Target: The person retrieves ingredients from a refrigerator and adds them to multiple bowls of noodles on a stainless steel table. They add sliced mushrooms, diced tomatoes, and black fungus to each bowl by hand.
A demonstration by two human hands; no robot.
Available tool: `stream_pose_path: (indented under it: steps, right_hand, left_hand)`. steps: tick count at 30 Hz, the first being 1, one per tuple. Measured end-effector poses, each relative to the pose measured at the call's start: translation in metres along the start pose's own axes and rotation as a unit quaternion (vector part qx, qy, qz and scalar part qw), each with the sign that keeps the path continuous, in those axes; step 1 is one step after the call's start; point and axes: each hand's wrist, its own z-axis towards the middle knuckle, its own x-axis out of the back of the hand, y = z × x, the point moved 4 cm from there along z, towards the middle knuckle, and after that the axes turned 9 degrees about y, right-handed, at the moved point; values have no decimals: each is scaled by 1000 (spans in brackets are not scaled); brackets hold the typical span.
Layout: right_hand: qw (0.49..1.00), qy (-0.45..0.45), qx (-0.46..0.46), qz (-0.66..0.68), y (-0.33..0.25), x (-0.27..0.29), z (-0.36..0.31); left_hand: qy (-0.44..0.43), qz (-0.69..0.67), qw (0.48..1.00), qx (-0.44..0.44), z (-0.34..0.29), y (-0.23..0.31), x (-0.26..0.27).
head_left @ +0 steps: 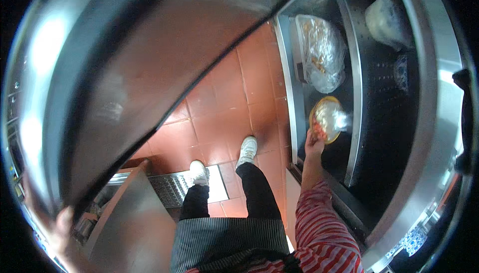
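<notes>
My right hand (313, 146) grips the near edge of a yellow-rimmed bowl (327, 118). Red pieces and pale food lie in it, under what looks like shiny clear film. The bowl is inside a steel cabinet like a refrigerator, by a shelf, though I cannot tell whether it rests there. At the far left my left hand (61, 230) is closed on the edge of the big steel door (134, 68), which stands swung open. Its thumb shows; the other fingers are mostly hidden.
A clear plastic bag (322, 53) of brownish food lies beyond the bowl. Another pale bag (386, 21) sits deeper inside, near a blue-and-white dish (400, 73). Below are red floor tiles (219, 108), a metal grate (169, 189) by my feet and an open lower cabinet door (132, 218).
</notes>
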Motion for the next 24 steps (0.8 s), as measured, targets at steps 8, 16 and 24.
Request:
stream_pose_path:
  steps: [8,16,24]
  right_hand:
    - [975,-155,-158,-5,-1,57,-281]
    - [841,-367,66,-391,-119,96,-479]
    - [723,-491,-14,-486,-233,151,-591]
  left_hand:
    - [24,-92,993,75,-50,17,73]
    - [14,-267,958,100,-190,92,118]
    - [-12,-525,805,276,-507,210,176]
